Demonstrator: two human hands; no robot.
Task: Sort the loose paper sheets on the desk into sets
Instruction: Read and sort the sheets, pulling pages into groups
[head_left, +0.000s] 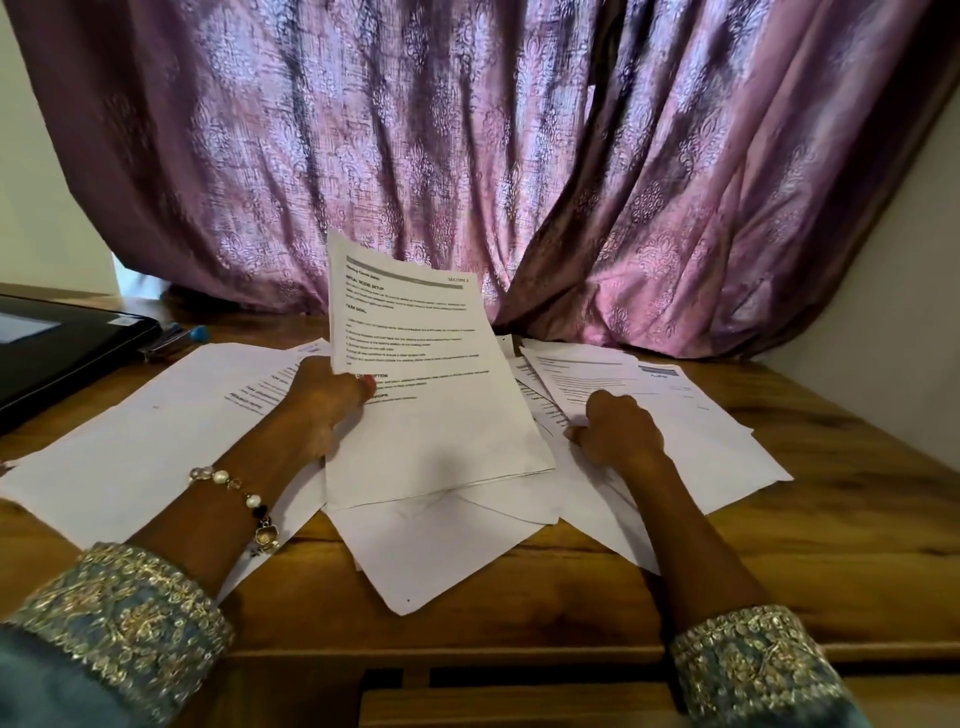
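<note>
A black laptop (57, 343) sits at the far left of the brown wooden desk (810, 525). The left hand (322, 400) pinches a white printed sheet (415, 374), lifting it upright above the loose white paper sheets (156, 441) spread across the desk. To the right, the right hand (615, 428) rests on those papers with curled fingers, gripping a sheet's edge.
</note>
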